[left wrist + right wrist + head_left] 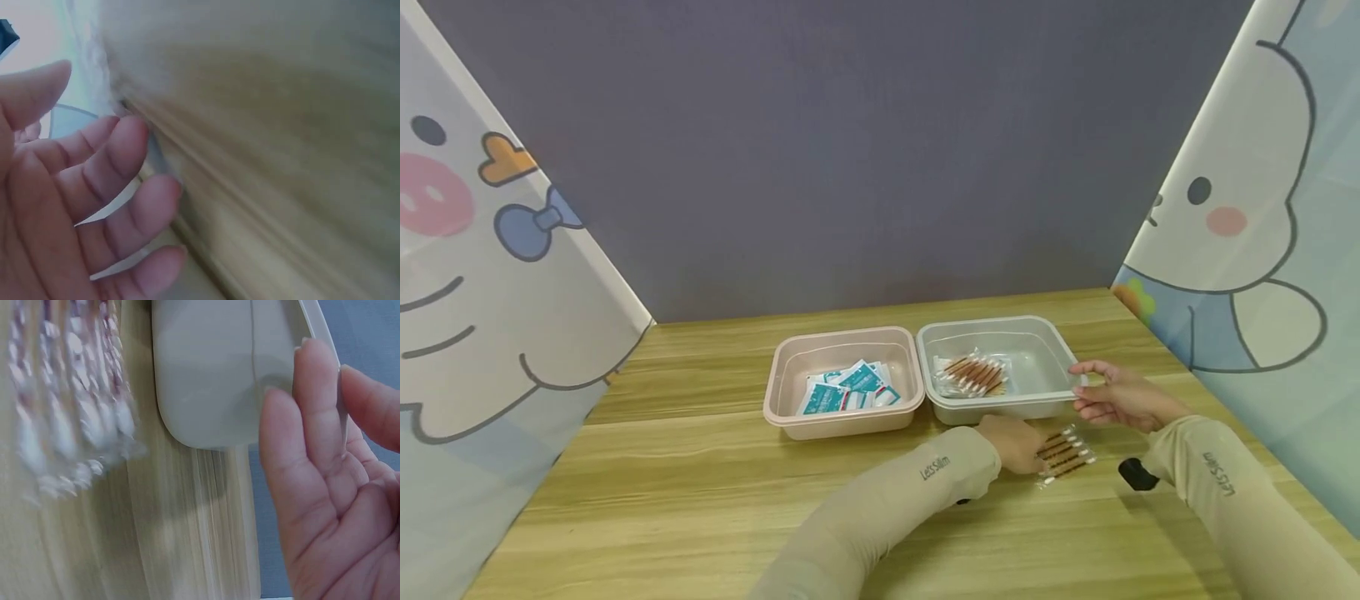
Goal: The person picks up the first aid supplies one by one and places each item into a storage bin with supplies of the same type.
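Note:
In the head view my left hand point(1013, 442) is in front of the grey bin, beside a clear packet of brown-stick cotton swabs point(1066, 457). The left wrist view shows its loosely bent fingers point(134, 212) with the thumb apart and no swab packet visible between them. My right hand point(1123, 398) pinches the right rim of the grey plastic bin point(1045, 358). In the right wrist view its fingers point(290, 444) are on the inner side of the wall and the thumb is outside. More swab packets point(973, 375) lie in the bin's left part.
A pink plastic bin point(846, 427) stands left of the grey one, holding several blue-and-white sachets point(853, 387). Both are on a wood-grain table point(700, 467). A dark panel point(850, 167) rises behind, with cartoon-printed panels at both sides.

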A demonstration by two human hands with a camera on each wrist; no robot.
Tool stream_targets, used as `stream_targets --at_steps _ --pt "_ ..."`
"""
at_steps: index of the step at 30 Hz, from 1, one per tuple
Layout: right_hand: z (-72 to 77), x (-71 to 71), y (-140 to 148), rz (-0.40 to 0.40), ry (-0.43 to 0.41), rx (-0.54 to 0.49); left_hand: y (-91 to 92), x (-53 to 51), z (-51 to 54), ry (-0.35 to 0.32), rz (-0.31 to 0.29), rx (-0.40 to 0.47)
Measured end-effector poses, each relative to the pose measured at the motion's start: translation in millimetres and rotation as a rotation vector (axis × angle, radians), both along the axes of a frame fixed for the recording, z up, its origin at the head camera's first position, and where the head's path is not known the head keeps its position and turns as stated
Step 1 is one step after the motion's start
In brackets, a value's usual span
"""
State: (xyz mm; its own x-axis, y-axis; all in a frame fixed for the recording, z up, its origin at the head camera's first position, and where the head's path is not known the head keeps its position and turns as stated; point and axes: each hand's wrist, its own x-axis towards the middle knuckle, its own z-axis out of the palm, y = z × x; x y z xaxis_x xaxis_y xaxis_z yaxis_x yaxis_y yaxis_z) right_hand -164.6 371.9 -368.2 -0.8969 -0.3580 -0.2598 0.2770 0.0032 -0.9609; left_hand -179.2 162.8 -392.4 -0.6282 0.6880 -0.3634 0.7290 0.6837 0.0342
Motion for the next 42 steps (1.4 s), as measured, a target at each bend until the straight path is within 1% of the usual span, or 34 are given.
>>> stream_targets --at_steps 5,10,12,14,20,23,25,26,28,30,32,35,39,40,42 --pt "1.9 -0.1 1 0.006 -0.001 0.006 -0.8 -2.8 -1.3 0.028 0.033 0.014" --pt "2.7 -0.7 2 0.002 -0.004 0.027 -1.6 -2.3 1.8 0.081 0.082 -0.018" --pt "2.7 -1.0 2 0.001 -0.004 0.033 -2.6 -1.9 4.4 0.08 0.091 -0.03" --pt "2.6 -1.2 3 0.003 -0.001 0.035 -3.5 -1.6 6.3 0.074 0.086 -0.043" --pt "1.3 -0.8 6 0.017 0.013 0.021 -6.4 0.1 9.7 0.02 0.065 -0.048" --pt "0.5 -0.7 6 0.016 0.014 0.019 -10.9 -1.6 11.9 -0.048 0.028 -0.008" --pt "0.0 -0.4 6 0.015 0.016 0.021 -15.2 -4.1 15.0 -0.122 -0.006 0.04" --pt "-0.2 -0.3 6 0.016 0.018 0.021 -17.5 -5.4 18.0 -0.175 -0.019 0.072" --pt "-0.4 0.0 6 0.018 0.021 0.02 -21.2 -8.2 25.7 -0.267 -0.037 0.136" --pt "-0.2 0.1 7 0.021 0.022 0.019 -25.2 -11.7 35.9 -0.343 -0.041 0.199" --pt "0.4 -0.1 6 0.023 0.02 0.019 -29.6 -16.4 47.2 -0.401 -0.029 0.267" --pt "1.5 -1.0 5 0.013 0.017 0.038 -38.4 -26.5 62.2 -0.455 -0.004 0.361" --pt "0.4 -2.5 2 -0.002 0.029 0.087 -50.0 -41.7 78.2 -0.46 0.031 0.454" --pt "-0.2 -2.9 2 -0.005 0.03 0.096 -52.5 -45.3 81.4 -0.454 0.05 0.48" --pt "-1.2 -3.6 1 -0.003 0.029 0.1 -56.6 -52.4 85.9 -0.476 0.112 0.556"
